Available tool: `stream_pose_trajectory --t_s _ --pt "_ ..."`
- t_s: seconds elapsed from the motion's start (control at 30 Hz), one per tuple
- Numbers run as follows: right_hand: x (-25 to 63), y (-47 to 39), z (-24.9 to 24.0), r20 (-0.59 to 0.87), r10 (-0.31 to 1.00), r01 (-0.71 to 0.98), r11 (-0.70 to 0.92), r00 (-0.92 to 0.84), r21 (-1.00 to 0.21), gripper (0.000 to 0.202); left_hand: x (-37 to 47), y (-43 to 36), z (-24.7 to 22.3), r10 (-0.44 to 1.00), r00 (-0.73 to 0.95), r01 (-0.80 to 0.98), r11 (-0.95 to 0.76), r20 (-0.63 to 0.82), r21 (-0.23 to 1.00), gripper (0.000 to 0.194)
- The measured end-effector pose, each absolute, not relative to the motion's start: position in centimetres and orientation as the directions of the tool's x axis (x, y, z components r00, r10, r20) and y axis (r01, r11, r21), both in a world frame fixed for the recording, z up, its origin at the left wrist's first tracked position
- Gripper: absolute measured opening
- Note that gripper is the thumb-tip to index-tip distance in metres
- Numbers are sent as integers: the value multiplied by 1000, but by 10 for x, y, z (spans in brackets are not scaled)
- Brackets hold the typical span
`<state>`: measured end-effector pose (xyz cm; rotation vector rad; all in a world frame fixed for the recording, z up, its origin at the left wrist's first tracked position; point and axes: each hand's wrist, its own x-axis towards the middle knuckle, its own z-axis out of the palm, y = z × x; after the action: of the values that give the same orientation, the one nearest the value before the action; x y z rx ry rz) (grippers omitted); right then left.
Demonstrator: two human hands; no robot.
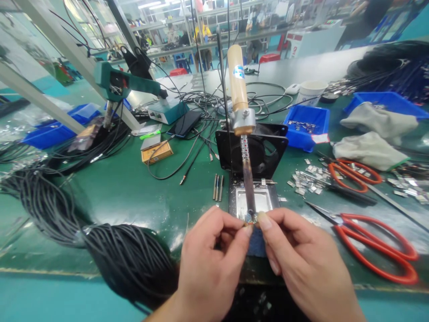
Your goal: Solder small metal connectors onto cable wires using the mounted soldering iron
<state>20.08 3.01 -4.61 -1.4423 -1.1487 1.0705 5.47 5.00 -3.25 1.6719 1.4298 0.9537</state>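
Note:
My left hand (214,252) is closed in a pinch on a thin wire end (248,223) with a bit of orange showing; the rest of it is hidden by the fingers. Thumb and forefinger of my right hand (295,255) are pressed together on a small metal connector (255,219), mostly covered. Both fingertips nearly meet just below the tip of a soldering iron (247,179), which is clamped upright with its wooden handle on top. Behind the fingers lies a shiny metal tray (239,199), and a black fan (224,150) stands behind it.
Red-handled scissors (348,237) lie at right, with a second pair (363,188) beyond, near loose metal connectors (310,176). A blue bin (298,138) and grey gloves (372,152) sit behind. A thick black cable bundle (130,259) hangs over the left front edge. A green soldering gun (124,82) stands back left.

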Motion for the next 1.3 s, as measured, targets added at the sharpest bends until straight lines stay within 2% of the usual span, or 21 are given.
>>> stream_pose_trajectory --t_s 0.17,0.37,0.57,0.93,1.1,1.3 --pt "201 29 -46 -87 983 151 -112 164 -982 30 54 49 -33 991 109 443 -112 71 890 16" --pt "198 26 -43 -175 966 135 -202 190 -970 33 56 43 -36 998 63 411 -7 -20 912 17" --pt "197 24 -43 -180 962 124 -208 203 -970 33 61 41 -34 989 32 330 123 -141 936 21" --pt "196 22 -45 -176 958 79 -198 229 -977 31 62 42 -30 958 45 254 265 -285 930 27" --pt "200 24 -49 -106 981 94 -122 161 -988 28 62 42 -27 956 31 251 275 -291 928 27" --pt "196 23 -42 -180 952 53 -199 248 -979 29 65 45 -25 955 20 219 285 -296 933 26"
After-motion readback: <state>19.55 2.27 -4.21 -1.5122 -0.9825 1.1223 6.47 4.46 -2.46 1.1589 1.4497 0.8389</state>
